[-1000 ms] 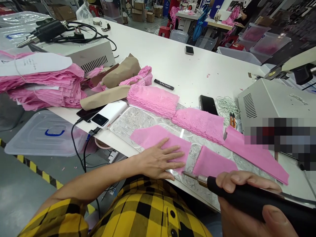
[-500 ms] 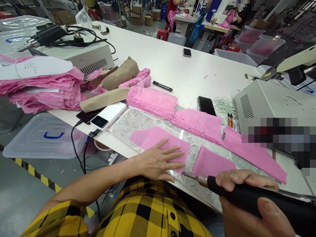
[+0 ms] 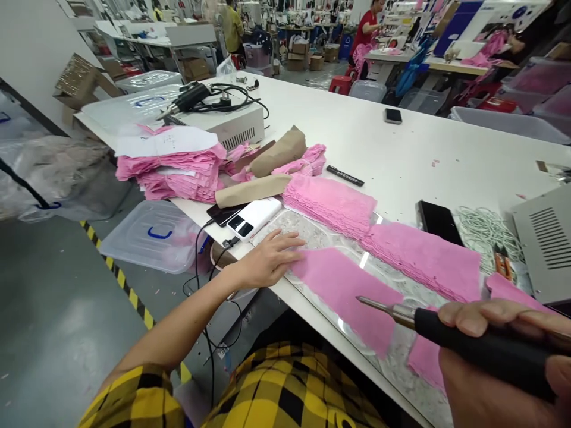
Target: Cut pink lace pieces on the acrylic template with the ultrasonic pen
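Pink fabric [image 3: 343, 285] needs firm pressure from my spread left grip [image 3: 267, 261] while my right grip [image 3: 495, 356], clenched round the black-handled tool [image 3: 468, 342], glides steadily.

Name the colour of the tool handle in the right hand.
Black handle, head view.

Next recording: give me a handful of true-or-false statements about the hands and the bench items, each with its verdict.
1. The right hand grips a black-handled soldering iron. True.
2. The left hand is clenched in a fist. False: it lies flat, fingers on the end of the pink fabric piece.
3. The iron's metal tip is above that fabric piece. True.
4. The white power bank sits on top of the pink lace stack. False: it lies beside it.
5. A black marker lies on the white table. True.
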Action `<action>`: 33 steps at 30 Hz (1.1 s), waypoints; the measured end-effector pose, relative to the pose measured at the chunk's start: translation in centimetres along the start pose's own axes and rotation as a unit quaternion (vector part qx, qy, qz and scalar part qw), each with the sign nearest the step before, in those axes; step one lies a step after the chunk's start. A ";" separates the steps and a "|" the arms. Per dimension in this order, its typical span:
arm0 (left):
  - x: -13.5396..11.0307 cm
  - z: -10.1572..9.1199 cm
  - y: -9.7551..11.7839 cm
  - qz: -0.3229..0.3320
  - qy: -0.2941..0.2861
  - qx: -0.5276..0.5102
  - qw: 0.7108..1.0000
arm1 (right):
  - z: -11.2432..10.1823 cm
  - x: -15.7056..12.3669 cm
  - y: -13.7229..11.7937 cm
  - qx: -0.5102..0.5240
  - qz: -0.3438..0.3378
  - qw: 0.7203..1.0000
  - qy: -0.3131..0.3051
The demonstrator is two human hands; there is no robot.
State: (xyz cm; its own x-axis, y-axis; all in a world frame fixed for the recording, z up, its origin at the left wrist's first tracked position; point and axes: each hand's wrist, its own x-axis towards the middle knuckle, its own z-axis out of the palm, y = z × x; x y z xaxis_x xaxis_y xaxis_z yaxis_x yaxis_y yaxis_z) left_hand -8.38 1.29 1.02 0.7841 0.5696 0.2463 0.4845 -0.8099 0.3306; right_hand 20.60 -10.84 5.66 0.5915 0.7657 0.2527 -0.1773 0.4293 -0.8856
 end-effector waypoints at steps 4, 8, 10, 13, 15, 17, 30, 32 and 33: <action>-0.7 0.4 -1.0 -0.007 -0.035 0.017 0.999 | 4.4 0.5 1.0 -0.009 -0.022 1.000 -0.010; -0.7 0.7 -1.5 -0.008 -0.059 0.017 0.998 | 6.7 0.9 2.3 -0.007 -0.028 0.998 -0.049; -0.6 0.7 -1.6 -0.013 -0.061 0.020 0.998 | 7.3 0.9 2.9 0.000 -0.030 0.997 -0.066; -0.6 0.9 -1.6 -0.017 -0.061 0.021 0.998 | 8.0 0.7 3.7 0.007 -0.033 0.995 -0.094; -0.6 1.0 -1.6 -0.019 -0.061 0.020 0.998 | 8.5 0.6 4.0 0.010 -0.035 0.993 -0.110; -0.5 1.2 -1.7 -0.020 -0.062 0.016 0.998 | 9.0 0.5 4.2 0.017 -0.032 0.992 -0.122; -0.5 1.8 -1.8 -0.012 -0.016 0.021 1.000 | 11.2 0.0 5.8 0.050 -0.042 0.979 -0.191; -0.4 1.8 -1.8 -0.012 -0.017 0.026 0.999 | 11.2 -0.1 5.9 0.052 -0.043 0.977 -0.201; -0.4 1.8 -1.7 -0.013 -0.018 0.028 0.999 | 11.2 -0.2 5.9 0.054 -0.045 0.976 -0.206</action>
State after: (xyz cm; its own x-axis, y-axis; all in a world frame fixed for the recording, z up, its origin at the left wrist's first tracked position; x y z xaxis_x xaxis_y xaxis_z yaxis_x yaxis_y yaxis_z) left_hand -8.87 2.22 -1.26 0.7840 0.5857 0.2056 0.5244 -0.8022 0.2856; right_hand 10.62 -3.04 4.76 0.2469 0.8401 0.4830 -0.2331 0.5353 -0.8119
